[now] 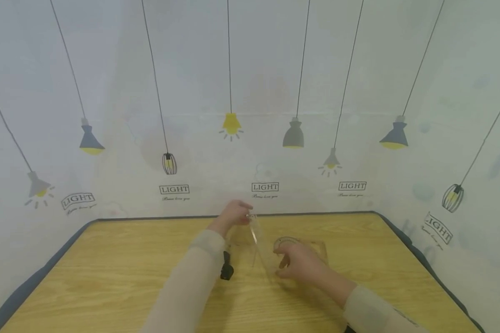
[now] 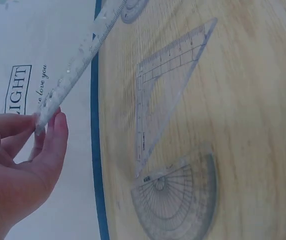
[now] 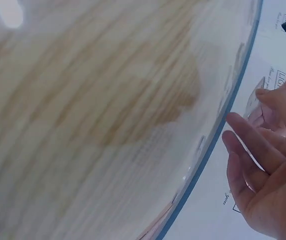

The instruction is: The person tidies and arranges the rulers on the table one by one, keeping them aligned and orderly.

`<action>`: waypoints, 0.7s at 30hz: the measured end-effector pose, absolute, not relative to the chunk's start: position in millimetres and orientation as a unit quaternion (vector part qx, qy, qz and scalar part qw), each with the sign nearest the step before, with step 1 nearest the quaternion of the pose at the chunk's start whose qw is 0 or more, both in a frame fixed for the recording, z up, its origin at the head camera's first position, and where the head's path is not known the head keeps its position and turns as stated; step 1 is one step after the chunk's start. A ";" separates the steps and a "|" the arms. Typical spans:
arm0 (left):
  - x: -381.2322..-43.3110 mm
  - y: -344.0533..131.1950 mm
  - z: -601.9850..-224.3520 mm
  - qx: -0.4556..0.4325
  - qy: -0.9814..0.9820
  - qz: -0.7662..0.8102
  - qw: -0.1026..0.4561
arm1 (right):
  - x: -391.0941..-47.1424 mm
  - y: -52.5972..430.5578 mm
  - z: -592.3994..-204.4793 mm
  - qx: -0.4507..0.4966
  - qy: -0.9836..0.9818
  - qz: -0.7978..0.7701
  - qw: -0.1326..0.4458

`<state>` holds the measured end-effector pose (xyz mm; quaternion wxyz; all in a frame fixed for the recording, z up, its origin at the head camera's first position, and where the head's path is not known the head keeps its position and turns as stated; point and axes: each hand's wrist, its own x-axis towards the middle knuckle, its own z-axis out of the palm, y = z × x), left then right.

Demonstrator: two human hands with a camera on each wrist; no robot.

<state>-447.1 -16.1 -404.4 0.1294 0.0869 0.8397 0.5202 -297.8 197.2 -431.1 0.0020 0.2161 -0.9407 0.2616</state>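
My left hand pinches one end of a clear ruler between thumb and fingertips, at the far side of the table. From there the ruler slants down toward my right hand, whose fingers are loosely bent with nothing visible between them. In the right wrist view, the fingers of that hand are apart from one another. A clear set square lies on the wood, with a clear half-round protractor next to its tip. A second curved, marked piece shows beyond the ruler.
Around the wooden table runs a dark edge, with white printed walls behind and at the sides. A transparent flat piece lies behind my right hand. A black camera sits at my left wrist.
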 end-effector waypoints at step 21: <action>-418.8 -39.8 -377.0 0.037 0.769 0.631 0.099 | -284.0 183.2 -431.2 0.222 -0.884 0.409 -0.051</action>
